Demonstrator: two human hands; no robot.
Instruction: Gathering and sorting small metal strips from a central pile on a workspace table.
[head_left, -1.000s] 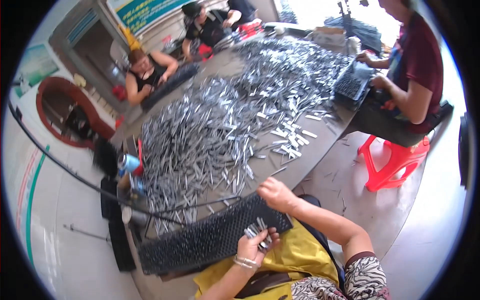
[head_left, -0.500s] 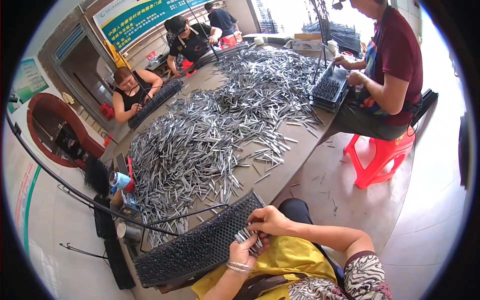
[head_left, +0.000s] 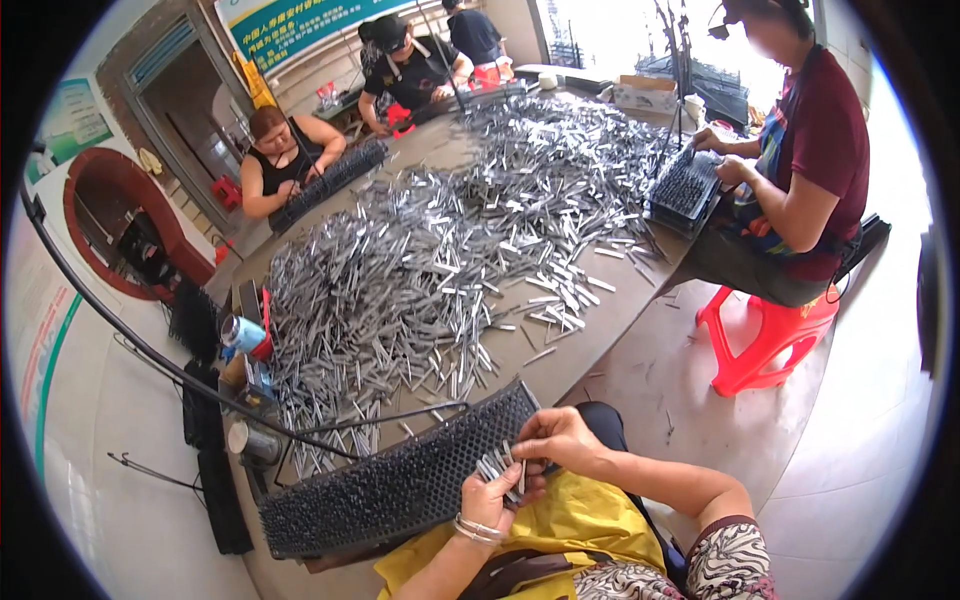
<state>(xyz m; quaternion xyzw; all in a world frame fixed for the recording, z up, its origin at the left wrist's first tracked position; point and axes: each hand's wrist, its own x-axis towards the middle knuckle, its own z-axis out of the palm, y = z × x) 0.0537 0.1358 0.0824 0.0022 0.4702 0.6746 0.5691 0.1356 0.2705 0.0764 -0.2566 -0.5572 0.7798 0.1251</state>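
A bundle of short grey strips (head_left: pixel 492 466) is gripped in my left hand (head_left: pixel 488 500), which has silvery bangles at the wrist. My right hand (head_left: pixel 565 441) has its fingers drawn together in a pinch against the bundle's right side; what is between its fingertips is too small to make out. Both hands are over the near right end of a long black tray (head_left: pixel 485 425) with a honeycomb of holes. Dark pieces fill the tray's left and middle, while bare holes show toward its right end. A yellow apron (head_left: pixel 590 510) lies across my lap.
A large heap of grey strips (head_left: pixel 400 290) covers the table (head_left: pixel 590 345). A black rod (head_left: pixel 130 335) arches over the tray. At left stand a cup (head_left: pixel 242 333) and a metal can (head_left: pixel 252 440). Several people work around the table; one at right sits on a red stool (head_left: pixel 765 345).
The whole view has shifted slightly, so the far table and people appear further right. My right fingers have moved a little along the bundle. My left hand still grips the strips.
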